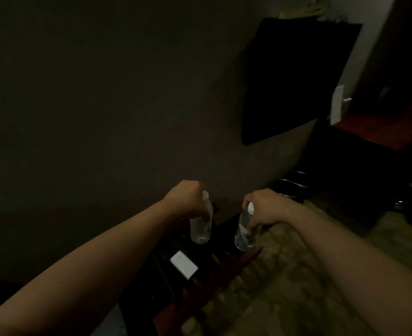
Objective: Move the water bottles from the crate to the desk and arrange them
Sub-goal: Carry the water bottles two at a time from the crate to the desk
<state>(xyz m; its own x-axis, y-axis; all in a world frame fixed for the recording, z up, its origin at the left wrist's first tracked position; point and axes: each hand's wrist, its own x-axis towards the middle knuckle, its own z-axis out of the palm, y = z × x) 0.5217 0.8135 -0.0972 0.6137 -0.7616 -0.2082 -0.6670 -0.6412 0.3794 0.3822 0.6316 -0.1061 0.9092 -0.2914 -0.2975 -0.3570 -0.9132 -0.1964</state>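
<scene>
The room is very dim. My left hand [188, 202] grips a clear water bottle [201, 229] with a white cap, held upright above the dark crate [224, 265]. My right hand [263, 212] grips a second clear water bottle [245, 235] with a white cap and a printed label, also upright over the crate's right part. Both bottles hang in the air, a little apart from each other. The crate's inside is too dark to make out.
A small white box [183, 264] lies on the crate area below the left bottle. A black wall screen [297, 81] hangs at the upper right. Patterned carpet [284, 275] covers the floor to the right. Dark furniture and metal loops [292, 183] stand behind my right hand.
</scene>
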